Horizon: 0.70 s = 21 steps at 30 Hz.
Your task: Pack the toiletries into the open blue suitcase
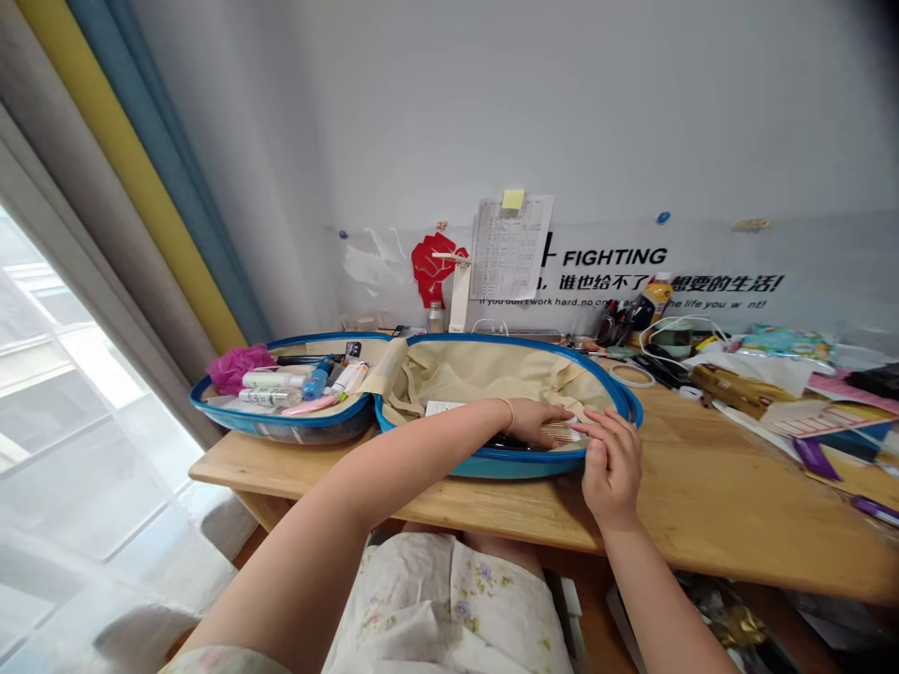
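Observation:
An open suitcase with blue rims [611,374] and a beige lining lies across the table. My left hand [537,421] reaches down into its right half, fingers closed over a small bundle of thin tan sticks [560,431] with a white end, perhaps cotton swabs. My right hand [612,459] is over the right front rim. Its fingers are bent but apart, their tips at the bundle's white end; whether they grip it I cannot tell. Beside my left wrist lie a white card-like item [444,408] and a dark object [511,442], both partly hidden by my arm.
The suitcase's left half holds a pink mesh bath puff [243,369], a blue bottle [317,377] and several tubes. A white lamp [460,295] stands behind. Clutter covers the right of the wooden table [674,487], including a drink bottle [655,304] and a brown pouch [737,388].

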Each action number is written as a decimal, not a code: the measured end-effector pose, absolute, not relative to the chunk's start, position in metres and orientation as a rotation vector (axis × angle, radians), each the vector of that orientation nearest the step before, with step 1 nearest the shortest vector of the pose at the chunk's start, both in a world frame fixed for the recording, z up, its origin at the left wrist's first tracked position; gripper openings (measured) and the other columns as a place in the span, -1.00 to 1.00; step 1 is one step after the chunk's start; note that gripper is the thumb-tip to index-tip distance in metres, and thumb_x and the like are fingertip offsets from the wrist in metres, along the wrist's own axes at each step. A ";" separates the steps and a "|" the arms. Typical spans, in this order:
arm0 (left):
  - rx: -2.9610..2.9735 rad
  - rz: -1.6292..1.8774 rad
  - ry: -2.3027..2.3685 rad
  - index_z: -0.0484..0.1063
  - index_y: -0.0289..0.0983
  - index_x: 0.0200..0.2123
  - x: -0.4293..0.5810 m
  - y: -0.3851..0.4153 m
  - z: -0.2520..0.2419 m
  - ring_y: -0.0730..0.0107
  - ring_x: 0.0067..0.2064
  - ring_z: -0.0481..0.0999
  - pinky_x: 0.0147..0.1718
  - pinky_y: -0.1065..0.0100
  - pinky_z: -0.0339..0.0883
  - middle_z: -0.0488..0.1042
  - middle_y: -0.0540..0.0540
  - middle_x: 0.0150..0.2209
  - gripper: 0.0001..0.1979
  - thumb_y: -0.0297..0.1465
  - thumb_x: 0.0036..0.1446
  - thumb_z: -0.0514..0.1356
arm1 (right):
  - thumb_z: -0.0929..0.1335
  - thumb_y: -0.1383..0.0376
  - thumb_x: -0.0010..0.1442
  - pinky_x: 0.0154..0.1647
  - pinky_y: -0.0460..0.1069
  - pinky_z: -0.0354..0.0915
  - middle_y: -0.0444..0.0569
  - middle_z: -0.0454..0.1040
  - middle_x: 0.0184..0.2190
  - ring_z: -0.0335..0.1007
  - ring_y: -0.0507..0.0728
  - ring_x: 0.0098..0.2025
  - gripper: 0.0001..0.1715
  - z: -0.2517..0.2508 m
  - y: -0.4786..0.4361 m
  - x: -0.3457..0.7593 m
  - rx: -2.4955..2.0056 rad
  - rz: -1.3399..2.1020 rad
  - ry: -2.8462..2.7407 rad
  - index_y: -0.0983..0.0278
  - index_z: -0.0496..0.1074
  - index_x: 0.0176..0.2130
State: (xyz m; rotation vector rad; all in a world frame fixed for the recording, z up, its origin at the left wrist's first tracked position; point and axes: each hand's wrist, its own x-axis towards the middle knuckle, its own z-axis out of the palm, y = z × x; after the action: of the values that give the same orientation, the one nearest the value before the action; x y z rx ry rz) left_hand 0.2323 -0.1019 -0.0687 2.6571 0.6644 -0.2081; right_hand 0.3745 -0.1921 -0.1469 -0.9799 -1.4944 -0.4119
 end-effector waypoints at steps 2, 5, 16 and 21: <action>2.665 -0.225 0.669 -0.10 -0.33 0.37 0.233 -0.103 -0.069 0.19 0.36 0.06 0.30 0.24 -0.06 -0.01 -0.16 0.39 -0.23 -0.18 0.18 0.10 | 0.16 0.29 0.29 0.16 0.28 0.18 0.05 0.51 -0.13 0.32 0.25 0.10 -0.66 -0.147 -0.192 0.375 -0.983 -0.413 -1.498 0.21 0.49 -0.23; 2.718 -0.116 0.808 -0.09 -0.21 0.38 0.230 -0.102 -0.062 0.03 0.41 -0.16 0.32 0.02 -0.18 -0.07 -0.13 0.41 -0.26 -0.05 0.23 0.03 | 0.16 0.27 0.30 0.15 0.28 0.19 0.06 0.50 -0.14 0.32 0.26 0.10 -0.66 -0.147 -0.192 0.375 -0.990 -0.415 -1.499 0.21 0.49 -0.24; 2.579 0.431 1.955 0.27 -0.30 0.23 0.031 -0.055 -0.008 0.31 0.26 0.26 0.25 0.28 0.07 0.31 -0.15 0.24 -0.51 -0.45 0.29 -0.16 | 0.17 0.26 0.30 0.16 0.28 0.18 0.07 0.50 -0.16 0.33 0.25 0.08 -0.66 -0.148 -0.189 0.376 -0.970 -0.422 -1.490 0.23 0.49 -0.26; 2.278 0.048 2.427 0.34 -0.32 0.18 -0.111 -0.073 -0.020 0.03 0.16 0.40 0.12 0.11 0.25 0.43 -0.30 0.12 -0.48 -0.50 0.14 -0.01 | 0.16 0.24 0.30 0.15 0.27 0.19 0.07 0.51 -0.17 0.34 0.26 0.08 -0.64 -0.148 -0.189 0.375 -0.977 -0.434 -1.480 0.23 0.50 -0.27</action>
State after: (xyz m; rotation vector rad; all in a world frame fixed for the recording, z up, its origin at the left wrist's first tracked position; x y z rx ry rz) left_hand -0.1105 -0.0727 -0.0205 2.2785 2.4273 0.0479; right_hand 0.3753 -0.1890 -0.1481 -0.9775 -1.4799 -0.4344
